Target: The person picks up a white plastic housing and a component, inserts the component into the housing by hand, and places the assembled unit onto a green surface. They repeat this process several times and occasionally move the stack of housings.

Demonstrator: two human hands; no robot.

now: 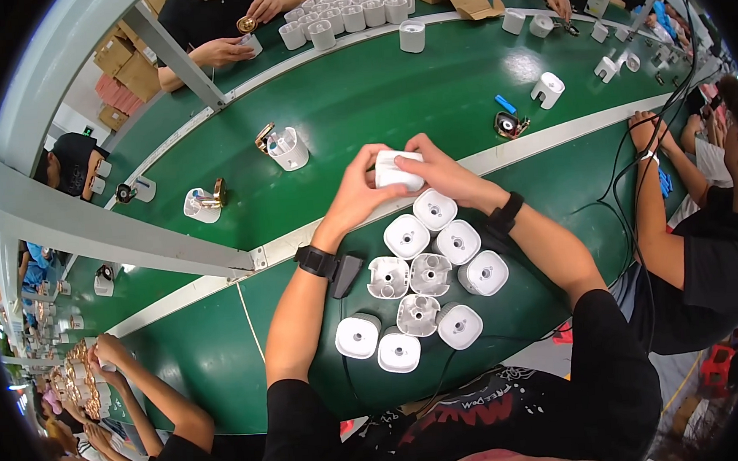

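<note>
Both my hands grip one white plastic housing [392, 171], raised just in front of the metal strip along the belt. My left hand [362, 184] wraps its left side, and my right hand [443, 173] has its thumb across the near face. Below them on the green table stands a cluster of similar white housings [407, 237]. Several show a closed face with a small hole; a few, such as the middle housing [418, 314], show an open inside with a central post. Each of my wrists wears a black band [316, 260].
A green belt [353, 105] crosses ahead, bearing white cups with parts [288, 149] and a round black part [508, 126]. A grey metal post [115, 221] slants in at left. Black cables [615, 182] hang at right. Co-workers' hands [223, 49] work across the belt and on both sides.
</note>
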